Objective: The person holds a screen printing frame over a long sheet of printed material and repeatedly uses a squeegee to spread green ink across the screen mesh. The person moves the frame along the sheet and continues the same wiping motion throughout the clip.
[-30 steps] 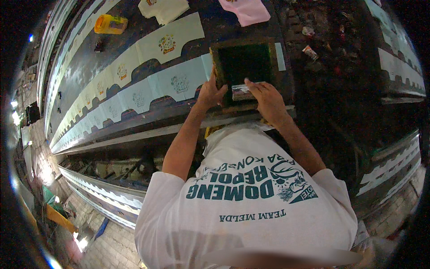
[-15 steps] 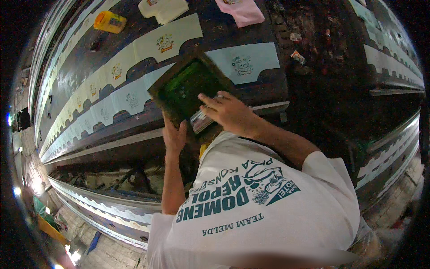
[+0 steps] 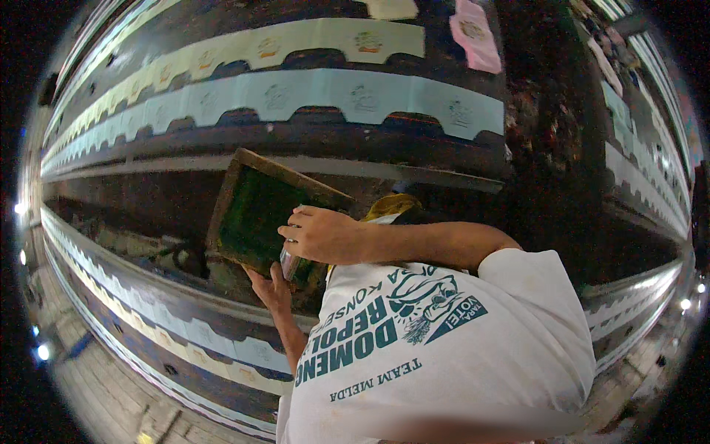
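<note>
Close to my body I hold a wooden-framed printing screen (image 3: 255, 211) with dark green mesh, tilted over the gap beside the long table. My left hand (image 3: 275, 296) grips its near lower edge, thumb up against the frame. Inside the frame, my right hand (image 3: 325, 235) is closed on a squeegee (image 3: 291, 268), a pale bar partly hidden under the fingers. Beyond the screen, a row of light blue cut fabric pieces (image 3: 325, 87) with printed cartoon figures lies along the table.
A row of pale yellow printed pieces (image 3: 296, 46) lies behind the blue ones, and a pink piece (image 3: 475, 37) at the far right. The table's edge rail (image 3: 421, 175) runs before me. Another table with fabric rows (image 3: 200, 337) stands behind on the left. Yellow cloth (image 3: 396, 206) shows at my waist.
The screen has come off the blue fabric row, back toward my body and left, over the gap. Both hands have moved with it. The yellow container has left the view.
</note>
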Available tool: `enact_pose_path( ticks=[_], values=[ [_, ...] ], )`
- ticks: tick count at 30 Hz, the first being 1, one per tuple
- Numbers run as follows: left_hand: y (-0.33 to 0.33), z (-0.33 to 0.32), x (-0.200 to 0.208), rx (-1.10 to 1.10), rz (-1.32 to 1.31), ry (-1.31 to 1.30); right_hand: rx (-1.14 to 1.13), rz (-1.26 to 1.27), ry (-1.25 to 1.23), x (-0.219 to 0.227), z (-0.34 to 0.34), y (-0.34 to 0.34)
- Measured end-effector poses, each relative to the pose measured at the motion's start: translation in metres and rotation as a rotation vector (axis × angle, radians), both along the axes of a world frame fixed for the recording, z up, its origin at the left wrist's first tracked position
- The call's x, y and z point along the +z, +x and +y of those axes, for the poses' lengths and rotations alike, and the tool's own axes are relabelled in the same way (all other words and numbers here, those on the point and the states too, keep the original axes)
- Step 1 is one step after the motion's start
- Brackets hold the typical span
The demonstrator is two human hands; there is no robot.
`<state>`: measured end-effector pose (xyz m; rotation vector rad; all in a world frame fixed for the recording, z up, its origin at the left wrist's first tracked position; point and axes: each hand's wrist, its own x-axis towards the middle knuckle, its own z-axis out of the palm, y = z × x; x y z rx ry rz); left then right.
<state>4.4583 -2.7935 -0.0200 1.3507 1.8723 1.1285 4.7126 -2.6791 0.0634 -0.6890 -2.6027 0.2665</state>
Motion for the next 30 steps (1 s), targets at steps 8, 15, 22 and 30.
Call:
enact_pose_path(
  ticks=[8,15,22,30],
  values=[
    [-0.053,-0.096,0.015,0.347,0.017,-0.070,0.346,-0.023,-0.002,0.009,-0.026,-0.101],
    [-0.084,-0.155,0.000,0.677,0.001,-0.208,0.709,-0.260,-0.211,0.012,-0.028,-0.202],
    [-0.067,-0.170,-0.009,0.989,-0.099,-0.264,1.071,-0.341,-0.141,0.000,-0.015,-0.275],
    [-0.011,-0.180,-0.005,1.439,-0.194,-0.323,1.482,-0.415,-0.153,-0.028,-0.032,-0.353]
  ],
)
